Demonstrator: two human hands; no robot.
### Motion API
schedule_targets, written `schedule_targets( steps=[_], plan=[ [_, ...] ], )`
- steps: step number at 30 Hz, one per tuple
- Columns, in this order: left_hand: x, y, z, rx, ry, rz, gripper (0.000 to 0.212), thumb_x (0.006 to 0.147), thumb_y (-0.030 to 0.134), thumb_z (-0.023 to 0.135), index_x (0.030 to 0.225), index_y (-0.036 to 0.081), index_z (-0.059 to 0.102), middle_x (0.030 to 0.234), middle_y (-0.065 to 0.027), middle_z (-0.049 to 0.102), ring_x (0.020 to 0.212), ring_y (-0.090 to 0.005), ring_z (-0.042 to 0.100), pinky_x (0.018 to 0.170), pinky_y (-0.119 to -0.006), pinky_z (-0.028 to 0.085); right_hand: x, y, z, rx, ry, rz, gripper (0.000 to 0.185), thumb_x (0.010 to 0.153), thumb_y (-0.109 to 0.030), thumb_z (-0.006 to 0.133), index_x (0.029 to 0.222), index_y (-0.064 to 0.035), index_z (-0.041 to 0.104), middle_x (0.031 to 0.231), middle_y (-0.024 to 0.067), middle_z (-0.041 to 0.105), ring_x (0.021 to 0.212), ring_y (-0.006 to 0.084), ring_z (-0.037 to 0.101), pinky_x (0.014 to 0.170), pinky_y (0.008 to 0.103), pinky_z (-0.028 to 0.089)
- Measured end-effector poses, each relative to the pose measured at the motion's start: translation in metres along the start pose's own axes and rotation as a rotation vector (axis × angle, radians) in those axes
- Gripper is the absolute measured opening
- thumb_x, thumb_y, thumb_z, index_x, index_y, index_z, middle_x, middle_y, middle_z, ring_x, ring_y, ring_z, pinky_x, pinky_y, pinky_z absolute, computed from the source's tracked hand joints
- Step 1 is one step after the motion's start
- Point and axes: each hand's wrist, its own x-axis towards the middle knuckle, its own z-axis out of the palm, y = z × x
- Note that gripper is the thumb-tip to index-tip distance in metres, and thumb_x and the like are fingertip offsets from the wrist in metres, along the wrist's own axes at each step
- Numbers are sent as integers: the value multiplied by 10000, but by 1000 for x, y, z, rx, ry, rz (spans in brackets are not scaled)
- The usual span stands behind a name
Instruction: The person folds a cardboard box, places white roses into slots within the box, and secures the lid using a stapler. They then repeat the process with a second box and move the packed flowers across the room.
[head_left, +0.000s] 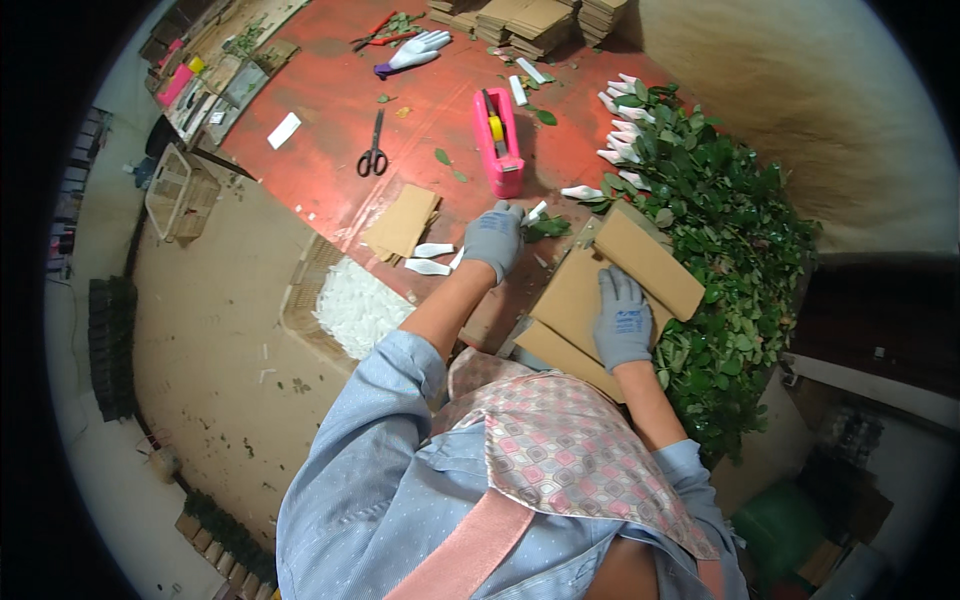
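My gloved right hand (624, 319) lies flat on a folded piece of brown cardboard (574, 292), its fingers extended and touching the surface. A raised cardboard flap (651, 259) stands just beyond those fingers. My gloved left hand (495, 238) reaches over the red table beside a small white mesh sleeve (535, 213) and some green leaves (551, 228). Its fingertips are bent down, and I cannot tell whether they grip anything. Right beyond it stands a pink tape dispenser (501, 169) with a yellow core. Loose white sleeves (429, 266) and cut cardboard pieces (401, 221) lie left of that hand.
Leafy rose stems (727, 247) with white-sleeved heads (622, 139) are heaped at right. Black scissors (373, 150), a white glove (416, 51), red-handled pruners (386, 34) and cardboard stacks (525, 22) lie farther off. A basket of white sleeves (360, 311) stands at the table's left edge (300, 217).
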Motion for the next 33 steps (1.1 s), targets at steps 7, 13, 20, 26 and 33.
schedule_targets(
  steps=[7, 13, 20, 26, 33],
  plan=[
    [-68, -81, -26, -73, -50, 42, 313, 894, 237, 642, 1183, 137, 707, 1339, -132, 626, 1075, -395, 664, 924, -479, 543, 3, -8, -8, 65, 27, 5, 531, 870, -78, 543, 1400, -57, 542, 1454, 139, 513, 1353, 347, 465, 1113, 482, 396],
    [-130, -110, -28, 42, -142, -191, 233, 925, 259, 634, 1115, 168, 735, 1211, -133, 669, 991, -378, 683, 850, -485, 561, 2, -4, 1, 25, -5, 22, 594, 851, -131, 596, 1436, -86, 505, 1498, 116, 472, 1386, 320, 431, 1120, 498, 380],
    [-239, -220, -52, 390, -427, -505, 404, 873, 378, 687, 1186, 124, 690, 1144, -210, 680, 1036, -380, 679, 886, -486, 550, 2, -6, -1, 35, 18, 21, 548, 861, -121, 585, 1405, -82, 528, 1463, 116, 499, 1367, 318, 449, 1106, 495, 396],
    [-173, -199, -91, 348, 7, -455, 588, 815, 511, 740, 1197, 77, 632, 1161, -190, 650, 1080, -361, 643, 919, -478, 519, 0, -7, -1, 14, 53, 7, 526, 857, -113, 588, 1380, -79, 546, 1428, 121, 525, 1346, 326, 466, 1099, 490, 401],
    [-56, -144, -56, 424, 156, -294, 761, 785, 482, 773, 1351, 60, 489, 1203, -170, 611, 1179, -362, 550, 932, -514, 457, 2, -6, 0, 5, 1, 6, 550, 842, -120, 596, 1388, -91, 547, 1465, 126, 489, 1383, 336, 423, 1110, 509, 377]
  ],
)
